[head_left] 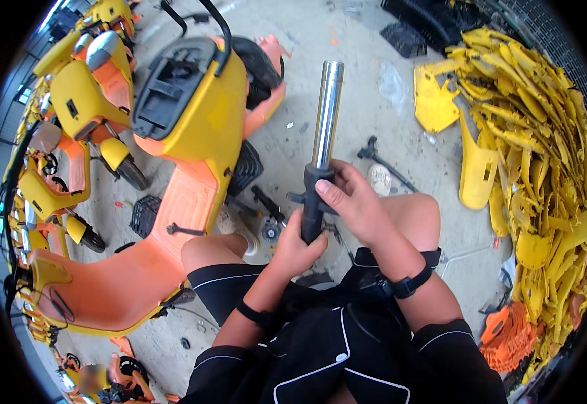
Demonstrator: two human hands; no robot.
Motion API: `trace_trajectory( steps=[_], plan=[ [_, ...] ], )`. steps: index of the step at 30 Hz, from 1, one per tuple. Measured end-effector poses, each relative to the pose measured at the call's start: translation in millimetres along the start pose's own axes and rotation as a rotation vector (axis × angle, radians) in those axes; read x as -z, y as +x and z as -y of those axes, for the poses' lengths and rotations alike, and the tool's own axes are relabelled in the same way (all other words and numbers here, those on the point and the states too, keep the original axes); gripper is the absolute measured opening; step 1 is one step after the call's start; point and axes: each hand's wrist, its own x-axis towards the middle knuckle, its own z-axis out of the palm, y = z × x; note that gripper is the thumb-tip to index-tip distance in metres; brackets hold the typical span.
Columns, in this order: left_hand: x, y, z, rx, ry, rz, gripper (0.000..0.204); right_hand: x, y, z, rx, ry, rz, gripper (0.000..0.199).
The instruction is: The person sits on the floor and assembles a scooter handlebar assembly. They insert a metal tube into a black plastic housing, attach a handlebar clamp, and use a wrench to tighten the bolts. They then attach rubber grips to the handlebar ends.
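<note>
Dressed in black shorts (239,286) edged with thin white piping along hems and seams. Black top (334,350) below, piped in white too, with a small round white button near the middle. Black strap (411,283) buckled round the right wrist, well back from the fingers (337,188); a matching black wristband (256,315) round the left wrist, behind the left hand (300,249). Bare forearms, bare knees, no gloves on either the left hand or the right hand (357,202). Short sleeves ending above the elbows, dark like the rest.
</note>
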Motion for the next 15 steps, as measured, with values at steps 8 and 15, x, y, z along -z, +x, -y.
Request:
trace_trajectory(
  steps=[8,15],
  plan=[
    [2,-63,-79,-0.487,0.189,-0.113,0.046,-54,-74,100,0.276,-0.018,0.149,0.053],
    [-2,-101,-106,-0.656,0.284,-0.147,0.046,-70,-124,139,0.426,-0.125,0.178,0.056]
  ],
)
